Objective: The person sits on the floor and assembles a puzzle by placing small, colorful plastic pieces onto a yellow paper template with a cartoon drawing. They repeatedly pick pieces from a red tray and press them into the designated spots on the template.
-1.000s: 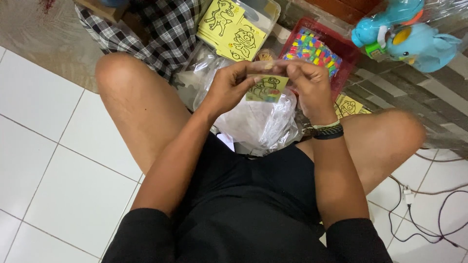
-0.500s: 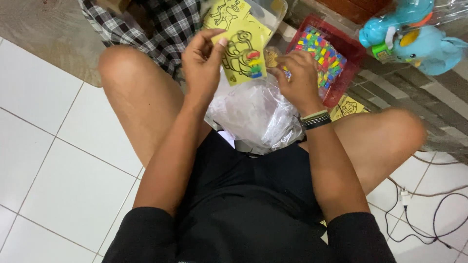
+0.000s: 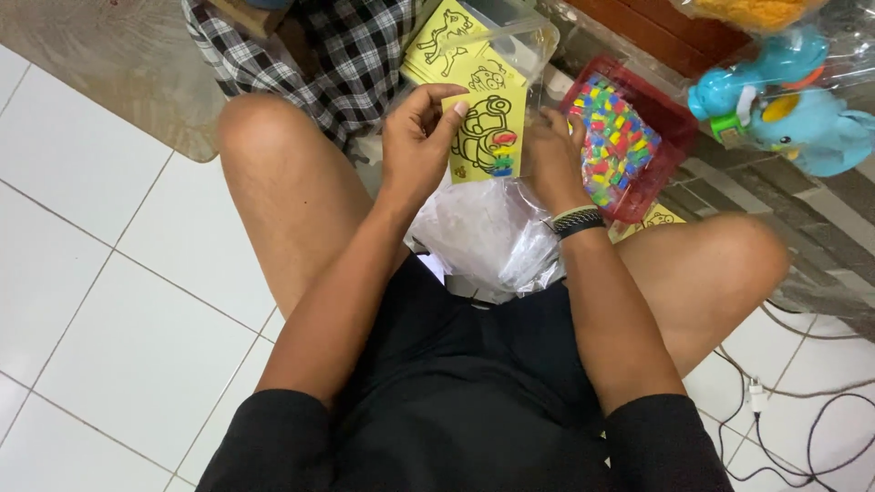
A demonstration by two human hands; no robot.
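Seated person, head view looking down over both bare knees onto white floor tiles.

Left hand [image 3: 419,146] pinches one yellow picture card [image 3: 488,137] by its left edge — thumb on the front face, fingers curled behind. Card is upright, printed with a black line drawing partly filled in colour. It sits between the two hands, above the crumpled clear plastic bag [image 3: 488,232] on the lap.

Right hand [image 3: 556,155] is just beside the card's right edge; whether it touches or grips the card cannot be told, fingers hidden behind it. One dark wristband [image 3: 577,220] on that wrist.

Count: one card in hand; at least two more yellow cards [image 3: 447,46] stacked in a clear plastic box [image 3: 519,27] beyond the hands; one red basket [image 3: 638,137] of many small coloured pieces, right of the card; one blue toy [image 3: 802,109] in clear wrapping at far right.
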